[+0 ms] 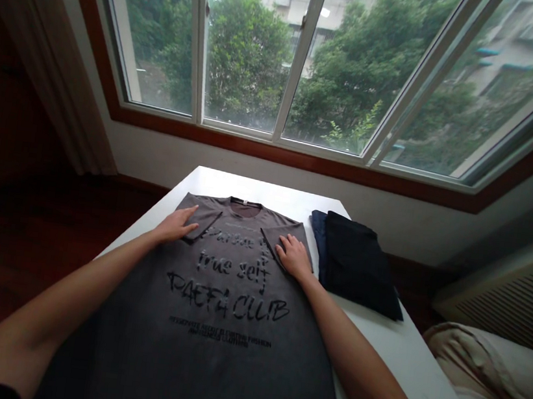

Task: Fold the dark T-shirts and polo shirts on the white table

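Observation:
A dark grey T-shirt (pixel 219 370) with black lettering lies front up on the white table (pixel 268 190), its collar toward the window. Both of its sleeves are folded inward over the chest. On the left folded sleeve rests my left hand (pixel 179 224), fingers spread and palm down. My right hand (pixel 294 255) lies flat on the other folded sleeve, its fingers apart. Neither hand grips the cloth. The shirt's lower end runs out of view at the bottom.
Folded dark garments, a black one (pixel 361 264) over a navy one (pixel 318 226), lie on the table right of the shirt. A wide window (pixel 284 97) is beyond the table. Beige bedding (pixel 485 366) sits at the right, and a curtain (pixel 75 83) hangs at the left.

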{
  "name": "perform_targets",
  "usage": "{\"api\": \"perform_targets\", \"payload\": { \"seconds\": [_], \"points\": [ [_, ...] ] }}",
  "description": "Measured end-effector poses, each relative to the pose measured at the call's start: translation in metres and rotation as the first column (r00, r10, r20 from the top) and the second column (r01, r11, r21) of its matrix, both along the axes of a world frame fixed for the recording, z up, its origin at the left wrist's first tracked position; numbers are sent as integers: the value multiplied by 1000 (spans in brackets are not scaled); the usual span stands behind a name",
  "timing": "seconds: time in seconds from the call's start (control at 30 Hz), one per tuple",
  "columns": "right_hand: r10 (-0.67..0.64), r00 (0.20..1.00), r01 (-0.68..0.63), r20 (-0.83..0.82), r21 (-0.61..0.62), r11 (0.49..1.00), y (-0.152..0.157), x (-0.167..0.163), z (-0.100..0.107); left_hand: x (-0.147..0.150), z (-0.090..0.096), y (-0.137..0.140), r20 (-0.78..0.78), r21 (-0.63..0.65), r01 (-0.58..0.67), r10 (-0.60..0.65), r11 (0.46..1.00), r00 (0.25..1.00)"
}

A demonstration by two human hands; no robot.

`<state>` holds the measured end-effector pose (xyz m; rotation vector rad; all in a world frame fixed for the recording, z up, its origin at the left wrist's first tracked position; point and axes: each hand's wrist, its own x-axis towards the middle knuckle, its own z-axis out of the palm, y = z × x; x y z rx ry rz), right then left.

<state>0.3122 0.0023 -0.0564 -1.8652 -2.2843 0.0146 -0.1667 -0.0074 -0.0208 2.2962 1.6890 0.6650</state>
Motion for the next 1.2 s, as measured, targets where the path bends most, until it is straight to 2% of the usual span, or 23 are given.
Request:
{"api": "perform_targets", "payload": {
  "seconds": [0.13, 0.23, 0.47, 0.67, 0.73, 0.83, 0.93, 1.0, 1.1, 1.13, 1.2],
  "points": [
    [6, 1000, -6, 0, 4, 1000, 1, 1, 0, 8, -26, 6, -171, -39, -234, 225, 971, 959],
    [7, 1000, -7, -1, 6, 1000, 3, 1, 0, 9, -35, 7, -218, -42, -304, 288, 952, 933],
    [-6, 1000, 6, -8, 3, 1000, 2, 0, 0, 35, -22, 7, -191, -6, -217, 212, 976, 958],
    [-1, 1000, 1, -1, 9, 1000, 1, 1, -1, 58, -9, 17, -227, 63, -351, 356, 934, 906],
    [2, 1000, -2, 1, 7, 1000, 1, 1, -1, 56, -5, 24, -140, 85, -399, 407, 913, 902],
    [2, 1000, -2, 2, 11, 1000, 1, 1, -1, 48, -1, 33, 136, 96, -413, 399, 906, 907],
    [4, 1000, -4, 2, 19, 1000, 1, 1, -2, 44, 3, 32, 384, 83, -285, 233, 955, 893],
    [4, 1000, -4, 2, 12, 1000, 1, 1, -2, 44, 5, 27, 490, 17, -170, 140, 985, 860],
    [4, 1000, -4, 0, 5, 1000, 1, 1, -1, 42, 7, 17, 590, -108, -37, 94, 993, 802],
    [4, 1000, -4, 0, 5, 1000, 1, 0, -1, 42, 7, 15, 589, -130, -20, 93, 991, 803],
    [1, 1000, -1, -2, 6, 1000, 1, 0, -1, 42, 6, 11, 517, -123, -38, 97, 992, 850]
  ]
}}
